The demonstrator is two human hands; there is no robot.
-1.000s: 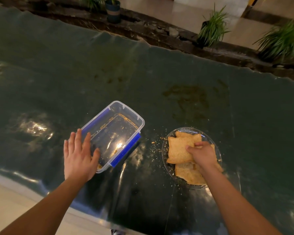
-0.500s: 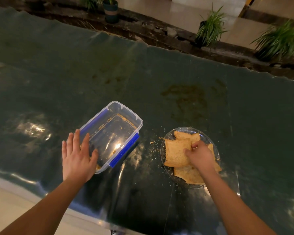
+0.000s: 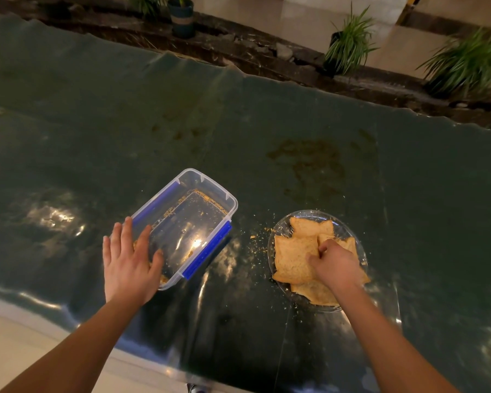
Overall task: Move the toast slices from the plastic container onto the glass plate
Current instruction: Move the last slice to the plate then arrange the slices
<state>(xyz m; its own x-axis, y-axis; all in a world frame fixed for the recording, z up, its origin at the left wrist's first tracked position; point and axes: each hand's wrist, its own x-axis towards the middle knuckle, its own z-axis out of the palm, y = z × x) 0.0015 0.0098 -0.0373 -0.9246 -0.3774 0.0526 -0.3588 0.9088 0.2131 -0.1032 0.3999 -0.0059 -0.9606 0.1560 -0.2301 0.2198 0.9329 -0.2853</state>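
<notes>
A clear plastic container with blue side clips lies on the dark green table cover, holding only crumbs. My left hand rests flat with spread fingers on its near corner. To the right a glass plate carries several toast slices piled over one another. My right hand is over the plate, its fingertips pinched on the right edge of the top slice, which lies on the pile.
Crumbs are scattered on the cover between container and plate. The table's near edge runs across the bottom left. Beyond the far edge stand potted plants on a stone ledge.
My right hand and the top slice have settled a little lower and to the left on the pile. My left hand has stayed on the container's corner.
</notes>
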